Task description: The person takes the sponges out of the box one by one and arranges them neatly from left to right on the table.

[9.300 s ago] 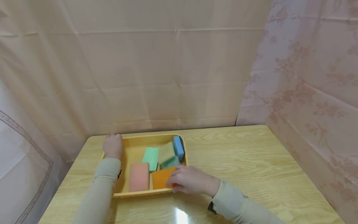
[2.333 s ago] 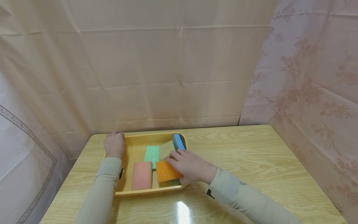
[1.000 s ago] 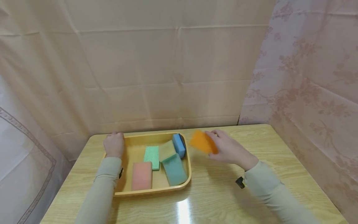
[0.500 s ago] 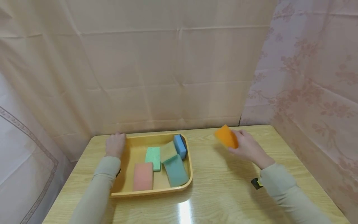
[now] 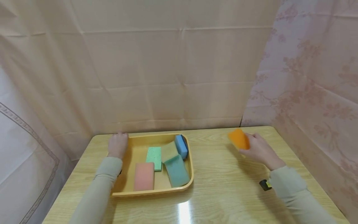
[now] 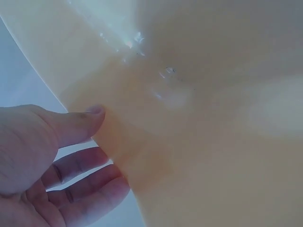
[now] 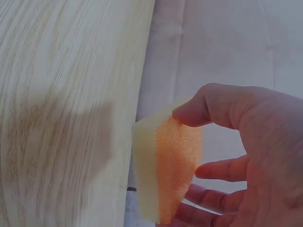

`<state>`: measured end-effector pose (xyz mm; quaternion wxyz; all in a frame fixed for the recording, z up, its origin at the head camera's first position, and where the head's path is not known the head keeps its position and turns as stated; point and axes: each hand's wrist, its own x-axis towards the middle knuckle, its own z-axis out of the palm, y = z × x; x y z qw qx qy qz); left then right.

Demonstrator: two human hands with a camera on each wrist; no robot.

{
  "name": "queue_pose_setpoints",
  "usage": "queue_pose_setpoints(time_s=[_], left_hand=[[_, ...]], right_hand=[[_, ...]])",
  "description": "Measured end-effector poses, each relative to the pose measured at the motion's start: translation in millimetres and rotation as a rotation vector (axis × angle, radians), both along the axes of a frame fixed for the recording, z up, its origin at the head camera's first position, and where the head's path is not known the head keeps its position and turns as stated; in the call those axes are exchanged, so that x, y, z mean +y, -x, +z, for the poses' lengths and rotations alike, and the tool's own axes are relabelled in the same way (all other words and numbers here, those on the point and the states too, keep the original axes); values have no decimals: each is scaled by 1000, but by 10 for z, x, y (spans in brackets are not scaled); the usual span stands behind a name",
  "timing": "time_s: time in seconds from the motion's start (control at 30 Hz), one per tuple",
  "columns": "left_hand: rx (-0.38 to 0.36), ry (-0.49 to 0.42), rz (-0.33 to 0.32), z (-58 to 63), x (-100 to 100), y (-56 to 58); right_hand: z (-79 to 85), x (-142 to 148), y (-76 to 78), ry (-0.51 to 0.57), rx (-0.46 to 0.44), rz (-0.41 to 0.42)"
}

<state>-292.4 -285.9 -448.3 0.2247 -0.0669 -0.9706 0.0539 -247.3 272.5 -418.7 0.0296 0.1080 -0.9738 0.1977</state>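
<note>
My right hand [image 5: 260, 150] holds an orange sponge [image 5: 239, 138] above the right part of the table. In the right wrist view the sponge [image 7: 175, 161] shows an orange rough layer and a pale yellow layer, pinched between thumb and fingers. With my left hand [image 5: 118, 145] I grip the left rim of a yellow plastic tray [image 5: 151, 193], the thumb inside and the fingers outside. Inside the tray lie a pink sponge [image 5: 144, 176], a light green sponge [image 5: 154, 158], a yellowish sponge [image 5: 169, 151], a teal sponge [image 5: 177, 171] and a blue sponge [image 5: 181, 146] leaning on the right wall.
The wooden table [image 5: 221, 189] extends right of the tray, with the sponge's shadow on it. A beige curtain [image 5: 167, 68] hangs behind, and a floral cloth [image 5: 313, 93] borders the right side.
My right hand has lifted the orange sponge off the teal one, out of the tray, and carried it right over the table. My left hand stays at the tray's left rim.
</note>
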Motion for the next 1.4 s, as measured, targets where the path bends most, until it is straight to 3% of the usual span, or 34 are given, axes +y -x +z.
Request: queue_pose_setpoints(time_s=[0.33,0.5,1.1,1.4], left_hand=[[77,-22,-11,-42,1,-24],[52,-33,5,-36,13,-32],[56,-59,17,-21,24,-55],[-29,-70,-11,96,-6,-24]], right_hand=[[-59,123,4,-37,-40,-8],[-112,197,25,-52,-81,-3],[-307,554,100,-41,-144,-143],[-342,612,78,-39,-156,-167]])
